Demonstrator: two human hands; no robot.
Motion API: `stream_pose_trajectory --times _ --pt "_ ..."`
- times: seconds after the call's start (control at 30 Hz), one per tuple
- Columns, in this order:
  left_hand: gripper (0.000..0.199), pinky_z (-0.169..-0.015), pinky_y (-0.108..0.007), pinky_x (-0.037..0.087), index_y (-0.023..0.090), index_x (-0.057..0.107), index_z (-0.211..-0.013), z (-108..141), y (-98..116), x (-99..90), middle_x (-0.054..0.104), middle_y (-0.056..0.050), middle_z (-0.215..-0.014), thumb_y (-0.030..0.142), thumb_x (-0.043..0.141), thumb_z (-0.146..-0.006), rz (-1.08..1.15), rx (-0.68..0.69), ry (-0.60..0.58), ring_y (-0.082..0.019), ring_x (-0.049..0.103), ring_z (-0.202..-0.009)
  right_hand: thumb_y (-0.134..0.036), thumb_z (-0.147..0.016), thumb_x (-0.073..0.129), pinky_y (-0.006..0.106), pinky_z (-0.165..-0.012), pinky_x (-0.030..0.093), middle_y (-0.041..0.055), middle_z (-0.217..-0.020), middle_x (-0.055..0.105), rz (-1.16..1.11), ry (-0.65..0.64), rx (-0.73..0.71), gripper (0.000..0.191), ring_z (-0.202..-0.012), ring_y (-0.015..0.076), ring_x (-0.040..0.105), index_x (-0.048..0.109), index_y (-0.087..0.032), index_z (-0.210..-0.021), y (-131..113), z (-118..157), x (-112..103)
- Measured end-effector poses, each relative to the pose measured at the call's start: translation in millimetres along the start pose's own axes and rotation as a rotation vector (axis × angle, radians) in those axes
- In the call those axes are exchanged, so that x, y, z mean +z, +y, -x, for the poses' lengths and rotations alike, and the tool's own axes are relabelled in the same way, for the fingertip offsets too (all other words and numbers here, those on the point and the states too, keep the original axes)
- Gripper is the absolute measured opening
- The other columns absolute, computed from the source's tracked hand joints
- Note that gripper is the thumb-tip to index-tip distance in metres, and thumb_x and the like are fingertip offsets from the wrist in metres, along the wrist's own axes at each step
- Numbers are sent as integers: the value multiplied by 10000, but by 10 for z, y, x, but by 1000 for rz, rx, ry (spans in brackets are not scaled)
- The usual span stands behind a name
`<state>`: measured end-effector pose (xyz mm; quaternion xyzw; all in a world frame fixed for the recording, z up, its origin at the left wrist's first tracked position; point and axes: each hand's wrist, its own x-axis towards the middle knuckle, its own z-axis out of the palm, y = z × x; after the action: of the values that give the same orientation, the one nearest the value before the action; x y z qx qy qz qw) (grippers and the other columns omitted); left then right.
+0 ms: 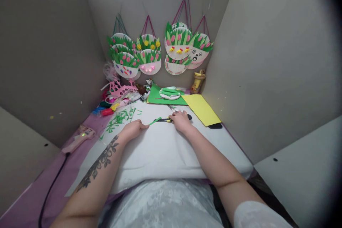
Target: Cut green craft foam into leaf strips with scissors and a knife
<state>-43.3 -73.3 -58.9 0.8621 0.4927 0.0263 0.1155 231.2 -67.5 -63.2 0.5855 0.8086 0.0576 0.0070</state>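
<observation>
My left hand (133, 129) pinches one end of a narrow green paper strip (154, 121) above the white table cover. The strip's other end reaches the dark blades of a pair of scissors (164, 120), which show a yellow part near the grip. My right hand (181, 120) is closed around these scissors, with fingers covering much of the handles. Just behind that hand lies a white-handled tool (173, 109), partly hidden. To the left, many small green paper cuttings (117, 119) are scattered on the cover.
Green sheets (153, 96) at the back carry a white paper plate (170, 93) with green strips. A yellow sheet (202, 109) lies right. Craft supplies (117, 96) crowd the back left, a corded pink glue gun (79, 139) the left edge. Decorated plates (149, 65) hang on the panel.
</observation>
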Motion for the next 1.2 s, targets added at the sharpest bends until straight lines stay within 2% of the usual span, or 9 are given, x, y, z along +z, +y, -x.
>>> stream_pose_trajectory --times 0.13,0.27,0.47,0.6,0.7,1.03,1.2 --pt "391 -700 -242 391 327 644 -1145 33 -30 -39 644 -51 -977 403 341 -911 30 -23 -34 -197 588 -848 -193 -877 426 461 -945 220 100 -1132 605 -14 13 -17 299 -1086 252 464 599 -262 -1111 9 4 6" --pt "390 -697 -242 392 322 651 -1140 59 37 -72 643 -57 -969 409 351 -906 37 -52 -35 -204 585 -848 -200 -866 448 455 -951 231 98 -1118 610 -13 15 -38 295 -1083 252 471 597 -257 -1114 -25 17 -4" --pt "369 -713 -240 408 332 641 -1152 62 68 -42 635 -55 -981 287 389 -886 6 -89 -4 -194 595 -863 -207 -866 454 446 -948 252 97 -1091 618 2 4 -80 262 -1039 247 496 607 -241 -1076 -169 41 -52" --pt "477 -746 -247 425 305 472 -1315 36 20 42 588 -57 -1089 232 454 -843 -12 -167 89 -179 598 -899 -186 -876 425 453 -960 236 105 -1102 612 21 -30 -94 293 -1044 248 497 593 -239 -1110 -282 60 -91" --pt "554 -775 -255 429 301 378 -1358 30 -5 87 553 -61 -1125 211 484 -821 10 -181 123 -175 595 -922 -173 -882 408 452 -948 243 113 -1088 616 11 -18 -121 300 -1039 251 497 588 -226 -1116 -370 79 -117" --pt "547 -770 -268 437 349 401 -1344 61 -1 93 496 -50 -1115 202 457 -820 -13 -148 134 -182 582 -916 -170 -889 393 434 -930 250 126 -1045 635 -23 28 -189 272 -1005 250 510 608 -189 -1053 -648 111 -160" --pt "491 -778 -266 432 381 520 -1266 29 -18 41 472 -54 -1122 184 429 -826 -66 -67 61 -177 585 -895 -166 -886 393 423 -923 254 119 -1028 641 -49 39 -194 272 -1003 246 516 617 -189 -1039 -680 122 -161"
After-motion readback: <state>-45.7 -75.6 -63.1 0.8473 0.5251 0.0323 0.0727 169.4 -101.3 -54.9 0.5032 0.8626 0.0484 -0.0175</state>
